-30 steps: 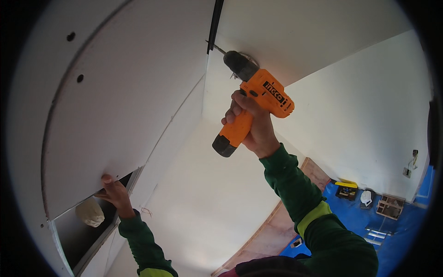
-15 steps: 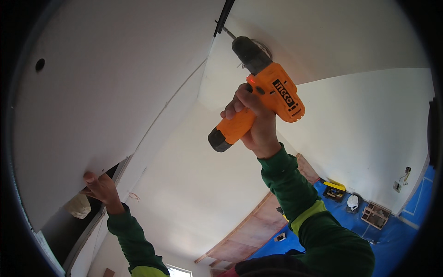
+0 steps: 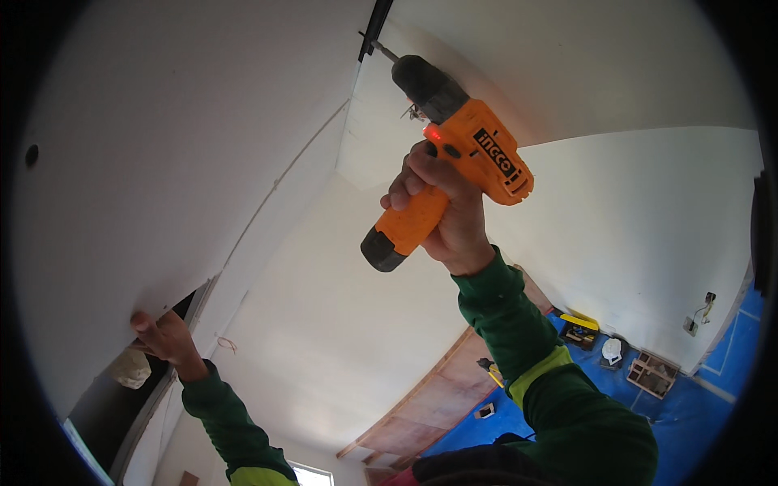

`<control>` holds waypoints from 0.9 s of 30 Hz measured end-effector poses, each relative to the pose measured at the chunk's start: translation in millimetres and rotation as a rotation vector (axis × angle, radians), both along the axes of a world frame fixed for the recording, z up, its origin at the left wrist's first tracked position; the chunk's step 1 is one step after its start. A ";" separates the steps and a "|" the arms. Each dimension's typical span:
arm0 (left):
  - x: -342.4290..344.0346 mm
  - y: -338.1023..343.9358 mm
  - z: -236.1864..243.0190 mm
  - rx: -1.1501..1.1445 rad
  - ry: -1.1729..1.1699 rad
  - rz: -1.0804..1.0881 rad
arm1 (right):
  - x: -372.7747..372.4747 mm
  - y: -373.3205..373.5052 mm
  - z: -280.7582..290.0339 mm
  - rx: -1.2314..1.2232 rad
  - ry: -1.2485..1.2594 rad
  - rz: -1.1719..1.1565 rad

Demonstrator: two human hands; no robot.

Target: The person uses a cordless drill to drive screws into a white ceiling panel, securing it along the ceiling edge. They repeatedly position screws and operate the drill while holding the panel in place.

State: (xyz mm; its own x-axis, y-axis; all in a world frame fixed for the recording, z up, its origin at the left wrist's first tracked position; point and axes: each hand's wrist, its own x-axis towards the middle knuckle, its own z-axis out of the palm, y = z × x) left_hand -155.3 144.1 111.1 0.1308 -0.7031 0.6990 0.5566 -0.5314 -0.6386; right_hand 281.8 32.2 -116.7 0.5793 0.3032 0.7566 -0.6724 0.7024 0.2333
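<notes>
My right hand (image 3: 454,202) is wrapped round the handle of an orange and black cordless drill (image 3: 484,150), raised overhead. A red light glows on the drill's side. From its black chuck a thin bit (image 3: 386,53) reaches up to a narrow dark strip (image 3: 375,31) along the far edge of a large white panel (image 3: 178,154). Lower left, my left hand (image 3: 172,338) grips the panel's edge at a dark opening (image 3: 113,409). Its thumb lies against the panel face, while the other fingers are partly hidden behind the edge.
A small dark round hole (image 3: 32,155) shows in the panel. Loose wires (image 3: 413,112) hang behind the drill, and a thin reddish wire (image 3: 228,345) sticks out lower left. Far below, blue sheeting (image 3: 527,417) covers the floor, with a toolbox (image 3: 580,330) and a wooden crate (image 3: 652,374).
The view has shifted slightly, so panel, strip and drill appear a little further left. The drill's red light looks brighter. Both hands keep their grips, and the bit stays at the strip.
</notes>
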 end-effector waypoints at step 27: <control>20.0 -19.5 -23.6 -0.186 -0.149 0.008 | 0.2 5.5 6.9 -0.005 -0.017 -0.056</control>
State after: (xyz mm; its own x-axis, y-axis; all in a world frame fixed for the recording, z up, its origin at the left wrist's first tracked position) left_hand -135.3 124.6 87.5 0.0217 -0.5594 0.8286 0.6420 -0.6275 -0.4405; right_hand 282.0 37.7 -109.7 0.5827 0.2746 0.7649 -0.6357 0.7404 0.2185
